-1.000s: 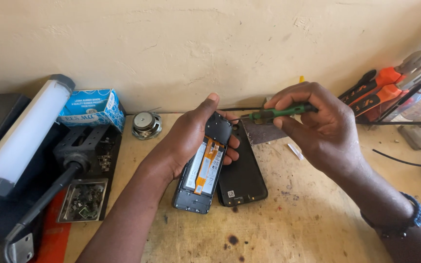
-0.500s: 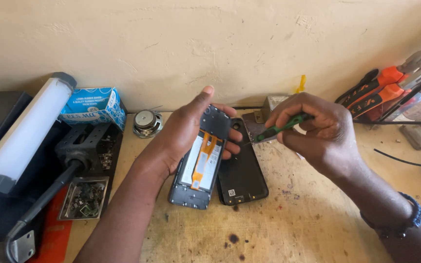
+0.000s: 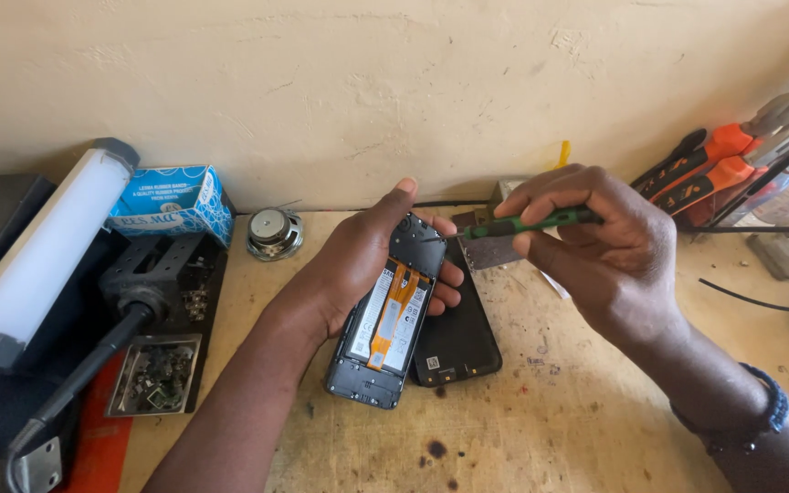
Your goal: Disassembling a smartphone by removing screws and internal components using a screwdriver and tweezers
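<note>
My left hand (image 3: 358,260) grips an opened phone (image 3: 390,319) by its upper part, tilting it up off the wooden bench (image 3: 541,411); its battery and an orange flex cable show. A black back cover (image 3: 457,338) lies flat just right of the phone. In my right hand (image 3: 595,251) is a green-handled screwdriver (image 3: 527,222), held level with its tip pointing left at the phone's top corner.
A small round speaker (image 3: 274,233) and a blue box (image 3: 171,205) sit by the wall. At left are a white tube lamp (image 3: 43,251), a black stand (image 3: 152,283) and a tray of small parts (image 3: 152,372). Orange-handled pliers (image 3: 719,164) and cables lie at right.
My right hand dipped with the screwdriver angled down, then rose again and levelled it, the tip now at the phone's top corner. The left hand shifted the phone slightly.
</note>
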